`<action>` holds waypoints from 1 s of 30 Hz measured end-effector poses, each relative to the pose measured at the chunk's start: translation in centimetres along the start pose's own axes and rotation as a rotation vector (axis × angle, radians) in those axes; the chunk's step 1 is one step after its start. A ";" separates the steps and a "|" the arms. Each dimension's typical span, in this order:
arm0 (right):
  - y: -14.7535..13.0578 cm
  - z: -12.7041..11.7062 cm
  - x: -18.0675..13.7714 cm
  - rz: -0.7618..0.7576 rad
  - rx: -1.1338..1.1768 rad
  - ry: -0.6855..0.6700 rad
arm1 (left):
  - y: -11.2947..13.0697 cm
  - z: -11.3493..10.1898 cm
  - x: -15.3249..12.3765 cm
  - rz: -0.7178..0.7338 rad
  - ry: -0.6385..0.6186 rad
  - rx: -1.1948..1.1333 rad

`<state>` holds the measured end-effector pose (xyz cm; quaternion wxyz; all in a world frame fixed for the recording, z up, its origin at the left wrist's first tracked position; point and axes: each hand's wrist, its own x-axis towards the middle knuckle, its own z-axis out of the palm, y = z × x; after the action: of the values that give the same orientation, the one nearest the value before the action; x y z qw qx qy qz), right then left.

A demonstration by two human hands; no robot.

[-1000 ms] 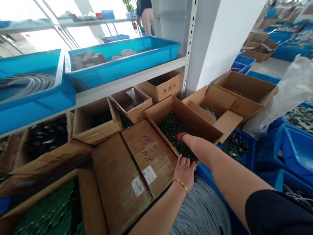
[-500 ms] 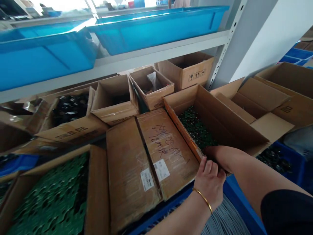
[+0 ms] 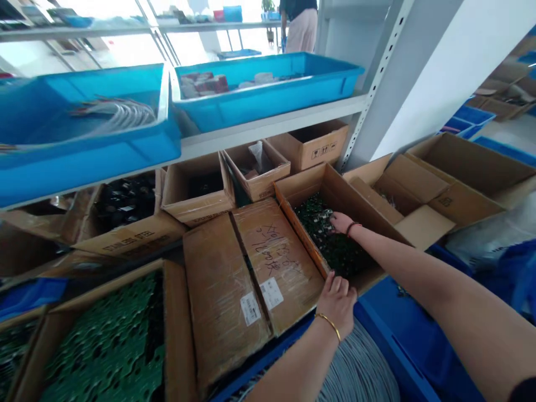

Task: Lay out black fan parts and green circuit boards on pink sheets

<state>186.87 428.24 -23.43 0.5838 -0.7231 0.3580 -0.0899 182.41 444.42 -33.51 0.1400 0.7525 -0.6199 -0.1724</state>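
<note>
An open cardboard box (image 3: 305, 187) under the shelf holds many small green and dark parts (image 3: 335, 248). My right hand (image 3: 340, 222), with a red cord at the wrist, reaches into the box and rests on the parts; its fingers are curled downwards into them. My left hand (image 3: 337, 301), wearing a gold bangle, grips the box's near corner with its fingers hooked over the edge. A taped, closed carton (image 3: 251, 268) with handwriting lies just left of the box.
Blue trays (image 3: 268, 92) sit on the grey shelf (image 3: 259, 131) above. More open cartons (image 3: 444, 178) stand right, green boards in a box (image 3: 104, 346) lower left, grey cable (image 3: 360, 374) in a blue bin below. A person (image 3: 299, 25) stands far behind.
My right hand has moved from the box's near corner farther into the box onto the parts. The view has tilted up again. My left hand stays on the box's corner.
</note>
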 end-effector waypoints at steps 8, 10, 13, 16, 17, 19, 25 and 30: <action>-12.8 -7.0 -12.9 -0.081 0.337 -0.069 | 1.6 -13.5 -3.7 -0.338 0.092 -0.649; -16.7 -7.8 -18.4 -0.086 0.414 -0.105 | 3.6 -20.4 -6.6 -0.449 0.230 -1.055; -22.6 -8.3 -25.1 -0.014 0.505 -0.101 | 8.2 -31.6 -11.6 -0.452 0.222 -1.585; -27.6 -8.2 -29.7 0.083 0.572 -0.116 | 13.4 -40.8 -15.9 -0.437 0.245 -1.634; -28.9 -8.1 -30.9 0.110 0.592 -0.132 | 14.9 -42.9 -17.0 -0.462 0.270 -1.559; -31.3 -7.9 -32.9 0.151 0.629 -0.165 | 17.2 -45.9 -18.7 -0.522 0.326 -1.406; -35.5 -7.8 -36.3 0.172 0.666 -0.209 | 20.0 -48.7 -21.2 -0.550 0.402 -1.372; -36.6 -7.7 -37.1 0.152 0.651 -0.206 | 20.5 -49.2 -22.0 -0.560 0.417 -1.416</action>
<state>170.78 447.65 22.84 0.8218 -0.4757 0.3027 -0.0821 181.76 461.96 21.40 0.6507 0.6292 -0.1111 -0.4104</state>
